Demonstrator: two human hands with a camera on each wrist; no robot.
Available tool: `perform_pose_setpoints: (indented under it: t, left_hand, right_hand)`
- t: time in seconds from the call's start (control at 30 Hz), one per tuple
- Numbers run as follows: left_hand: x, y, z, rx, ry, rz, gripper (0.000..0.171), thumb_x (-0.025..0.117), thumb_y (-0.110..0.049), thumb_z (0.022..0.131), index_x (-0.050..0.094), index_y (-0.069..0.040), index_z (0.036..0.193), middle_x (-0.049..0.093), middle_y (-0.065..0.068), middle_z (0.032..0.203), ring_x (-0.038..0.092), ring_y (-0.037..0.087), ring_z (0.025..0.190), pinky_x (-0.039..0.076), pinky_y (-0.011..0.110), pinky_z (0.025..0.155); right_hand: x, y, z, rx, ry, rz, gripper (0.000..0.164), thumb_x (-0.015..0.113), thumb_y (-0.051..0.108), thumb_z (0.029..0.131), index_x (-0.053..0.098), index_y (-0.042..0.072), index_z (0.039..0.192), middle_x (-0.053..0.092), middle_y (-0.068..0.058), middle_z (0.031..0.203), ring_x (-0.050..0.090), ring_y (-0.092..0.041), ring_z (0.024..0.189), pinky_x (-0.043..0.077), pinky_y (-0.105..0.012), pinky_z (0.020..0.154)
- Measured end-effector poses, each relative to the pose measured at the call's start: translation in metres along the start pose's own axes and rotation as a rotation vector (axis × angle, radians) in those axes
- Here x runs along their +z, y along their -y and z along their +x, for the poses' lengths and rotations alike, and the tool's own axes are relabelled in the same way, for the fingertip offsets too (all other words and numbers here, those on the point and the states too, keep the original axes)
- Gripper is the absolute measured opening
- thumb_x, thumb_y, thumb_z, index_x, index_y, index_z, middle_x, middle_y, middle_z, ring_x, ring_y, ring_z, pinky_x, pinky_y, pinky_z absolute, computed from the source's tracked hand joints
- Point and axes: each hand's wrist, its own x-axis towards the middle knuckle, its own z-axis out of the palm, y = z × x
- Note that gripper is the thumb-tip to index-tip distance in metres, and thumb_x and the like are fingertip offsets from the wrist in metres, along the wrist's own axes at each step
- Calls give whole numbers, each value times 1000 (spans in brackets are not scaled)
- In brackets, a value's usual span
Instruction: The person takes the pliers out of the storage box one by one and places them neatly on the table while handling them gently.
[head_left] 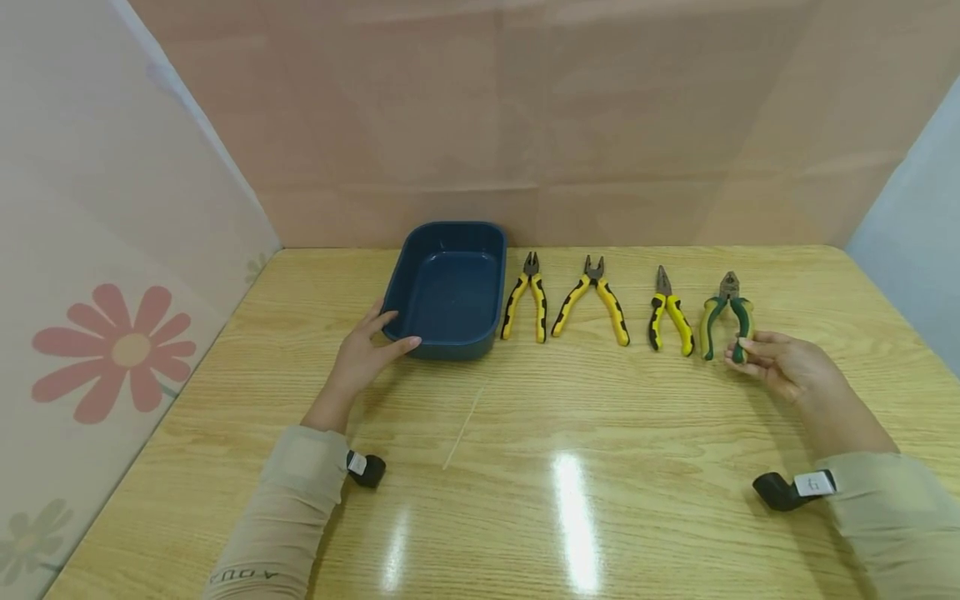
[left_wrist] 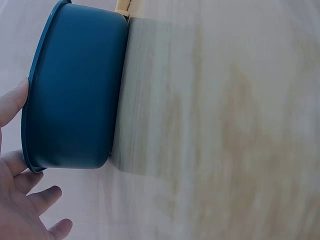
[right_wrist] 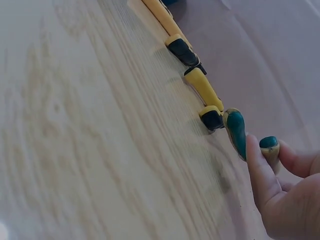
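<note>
My left hand [head_left: 363,354] is at the near left corner of a deep blue plastic tub [head_left: 435,352]. Thumb and index finger hook over its rim, while the other fingers spread loosely outside the wall in the left wrist view. Far to the right, my right hand [head_left: 787,364] pinches the right handle of green-and-yellow combination pliers [head_left: 711,332] between thumb and fingers. Their jaws point away from me. In the right wrist view the ends of both green handles show, and the thumb and a finger close on one of them; the head of the pliers is hidden there.
Between tub and right hand lie yellow-and-black long-nose pliers [head_left: 681,323], wide-spread combination pliers [head_left: 613,312] and narrower combination pliers [head_left: 540,308] in a row. A thin pale strip [head_left: 463,427] is on the wooden table [head_left: 637,517]. A cloth-covered wall [head_left: 562,125] stands behind.
</note>
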Motion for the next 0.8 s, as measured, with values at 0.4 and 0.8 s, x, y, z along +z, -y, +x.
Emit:
perform_pose_setpoints:
  t: [0.4, 0.8]
  left_hand:
    - [1, -1, -2, -10, 5, -2, 82, 57, -58, 70, 33, -11, 134, 6, -2, 144, 8, 30, 128, 22, 53, 95]
    - [-1, -2, -4, -26, 8, 6, 81, 57, -57, 71, 33, -12, 134, 5, -4, 144, 7, 30, 128, 21, 53, 95]
  right_hand:
    - [-10, 3, 2, 9, -19, -63, 75, 54, -13, 78, 8, 10, 134, 58, -17, 80, 61, -27, 75, 47, -36, 75]
    - [-12, 15, 8, 6, 33, -221, 56, 64, -7, 72, 38, -6, 121, 58, -17, 80, 60, -25, 76, 47, -33, 75]
